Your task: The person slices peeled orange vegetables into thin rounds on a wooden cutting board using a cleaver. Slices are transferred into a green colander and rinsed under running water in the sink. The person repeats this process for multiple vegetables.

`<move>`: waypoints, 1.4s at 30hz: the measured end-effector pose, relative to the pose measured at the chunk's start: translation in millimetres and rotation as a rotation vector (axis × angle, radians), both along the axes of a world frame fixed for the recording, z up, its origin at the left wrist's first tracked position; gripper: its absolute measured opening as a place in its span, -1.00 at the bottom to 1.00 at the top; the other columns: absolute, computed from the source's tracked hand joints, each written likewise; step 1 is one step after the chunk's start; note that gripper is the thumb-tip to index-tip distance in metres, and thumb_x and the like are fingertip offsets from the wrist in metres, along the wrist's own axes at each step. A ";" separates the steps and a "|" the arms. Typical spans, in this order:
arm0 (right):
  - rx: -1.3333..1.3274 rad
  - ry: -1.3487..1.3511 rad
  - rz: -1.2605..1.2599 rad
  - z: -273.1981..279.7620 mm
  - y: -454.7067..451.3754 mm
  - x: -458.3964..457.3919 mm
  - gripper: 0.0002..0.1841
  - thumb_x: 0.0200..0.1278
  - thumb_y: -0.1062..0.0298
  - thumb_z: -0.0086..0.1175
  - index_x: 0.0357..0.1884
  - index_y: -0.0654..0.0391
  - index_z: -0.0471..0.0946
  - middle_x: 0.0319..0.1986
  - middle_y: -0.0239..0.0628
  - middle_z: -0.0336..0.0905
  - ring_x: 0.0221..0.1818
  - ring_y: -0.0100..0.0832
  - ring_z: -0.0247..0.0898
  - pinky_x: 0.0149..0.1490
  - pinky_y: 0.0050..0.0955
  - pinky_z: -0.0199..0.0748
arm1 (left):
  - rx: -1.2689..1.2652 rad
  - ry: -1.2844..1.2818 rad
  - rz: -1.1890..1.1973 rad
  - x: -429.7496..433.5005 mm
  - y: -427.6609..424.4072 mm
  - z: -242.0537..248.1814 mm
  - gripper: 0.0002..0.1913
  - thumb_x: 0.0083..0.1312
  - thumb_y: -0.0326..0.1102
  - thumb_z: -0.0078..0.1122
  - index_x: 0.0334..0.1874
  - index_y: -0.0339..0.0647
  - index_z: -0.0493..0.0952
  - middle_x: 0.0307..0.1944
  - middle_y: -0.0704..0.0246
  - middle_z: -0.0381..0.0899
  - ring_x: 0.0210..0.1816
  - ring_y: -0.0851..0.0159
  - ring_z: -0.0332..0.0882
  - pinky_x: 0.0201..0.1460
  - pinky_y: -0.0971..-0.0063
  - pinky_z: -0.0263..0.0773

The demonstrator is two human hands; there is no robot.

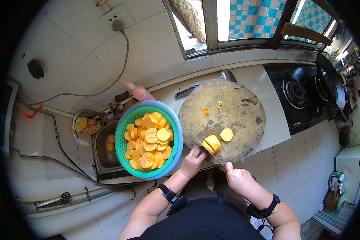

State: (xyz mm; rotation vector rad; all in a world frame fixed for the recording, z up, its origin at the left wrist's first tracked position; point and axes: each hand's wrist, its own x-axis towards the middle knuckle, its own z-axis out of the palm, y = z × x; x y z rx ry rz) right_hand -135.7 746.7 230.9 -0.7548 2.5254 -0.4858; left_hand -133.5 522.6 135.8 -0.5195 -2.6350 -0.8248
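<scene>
A knife [207, 149], its blade seen nearly edge-on, is in my right hand [237, 177]. The blade stands at the near left edge of a round wooden chopping board [225, 96]. On its right side lean thick slices of orange-yellow fruit [213, 143], apparently persimmon. My left hand [194, 162] holds the fruit's end on the other side of the blade; fingers and knife mostly hide that piece. A single round slice [226, 135] lies flat to the right. Small orange trimmings [205, 111] are scattered farther back on the board.
Left of the board, a green colander [120, 144] full of slices sits in a blue basin [180, 141], overlapping the sink [103, 159]. Two orange fruits [111, 143] lie in the sink. A cleaver [228, 75] is partly under the board's back edge. A gas hob [297, 93] stands right.
</scene>
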 end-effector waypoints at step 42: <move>-0.217 -0.020 -0.139 -39.7 4.6 -13.1 -0.82 0.42 0.28 -0.12 -0.14 0.17 0.25 -0.65 0.10 0.51 -0.51 0.18 0.51 -0.39 0.12 0.47 | 0.030 0.038 0.082 -5.1 17.3 -18.1 -0.55 0.00 -0.40 0.37 -0.02 -0.10 0.46 -0.03 0.22 0.43 -0.04 0.01 0.50 -0.03 0.26 0.52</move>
